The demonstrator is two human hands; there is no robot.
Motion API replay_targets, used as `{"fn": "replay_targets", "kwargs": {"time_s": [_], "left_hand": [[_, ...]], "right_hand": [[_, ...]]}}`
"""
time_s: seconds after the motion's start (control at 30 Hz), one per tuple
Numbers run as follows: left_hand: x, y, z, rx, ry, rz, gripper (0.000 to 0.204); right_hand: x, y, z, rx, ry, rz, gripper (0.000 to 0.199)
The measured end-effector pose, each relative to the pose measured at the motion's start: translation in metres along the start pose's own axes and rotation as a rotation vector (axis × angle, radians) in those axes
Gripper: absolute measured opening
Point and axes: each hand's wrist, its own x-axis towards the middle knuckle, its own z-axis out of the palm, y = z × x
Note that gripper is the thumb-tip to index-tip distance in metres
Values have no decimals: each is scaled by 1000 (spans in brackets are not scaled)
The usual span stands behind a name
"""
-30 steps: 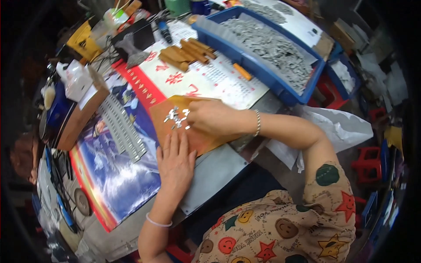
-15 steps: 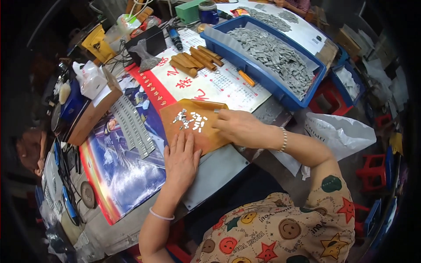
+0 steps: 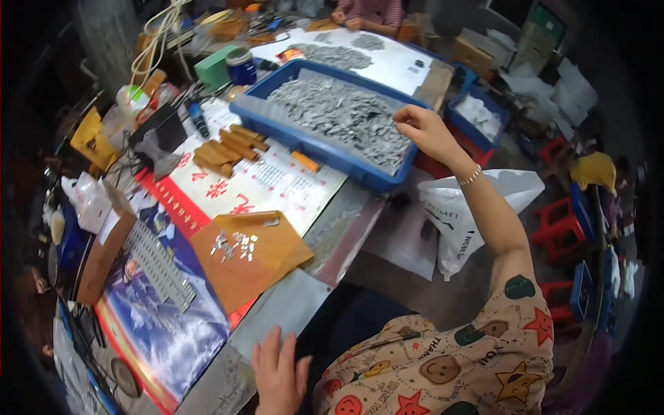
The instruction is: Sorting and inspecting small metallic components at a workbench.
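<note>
My right hand (image 3: 430, 137) is raised over the right edge of a blue tray (image 3: 315, 155) heaped with small grey metal-looking pieces (image 3: 339, 111). Its fingers are curled in toward the thumb; anything between them is too small to make out. Low in the view, my left hand (image 3: 280, 370) is off the table's near edge, fingers spread and holding nothing. Beyond it lies a sheet of brown paper (image 3: 242, 283), bearing a loose scatter of small white and silvery pieces (image 3: 235, 245). One grey piece (image 3: 271, 223) rests near the paper's folded far edge.
Rolled brown papers (image 3: 228, 149) and an orange-handled tool (image 3: 304, 161) lie beside the tray. Grey strips (image 3: 159, 263) rest on a glossy poster (image 3: 152, 325). A white sack (image 3: 460, 228) stands right of the table. Across it, a person in a striped top (image 3: 380, 12) sits.
My right hand has left the brown paper and moved up and right to the tray's edge. My left hand has lifted off the paper and drawn back toward me. The view has shifted right.
</note>
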Motion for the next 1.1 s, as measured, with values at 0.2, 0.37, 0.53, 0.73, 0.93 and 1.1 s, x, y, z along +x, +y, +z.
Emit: {"fn": "replay_targets", "kwargs": {"time_s": [0.2,0.37,0.53,0.73,0.93,1.1], "left_hand": [[-15,21,18,-302,-47,27,41],[-8,27,17,-340,8,-1,37],[-9,20,32,-334,-31,14,38],[-15,28,41,-462,31,-7,29],[-14,29,59,-575,-9,1,23],[-8,28,71,-579,-64,8,23]], "right_hand": [[24,31,-11,-172,-148,83,27],[15,-25,14,-231,-226,-98,23],[-6,-57,27,-151,-184,-271,15],[31,21,-1,-337,-235,-47,21],[38,32,-8,-478,-480,-12,37],[36,17,4,-496,-814,43,71]]}}
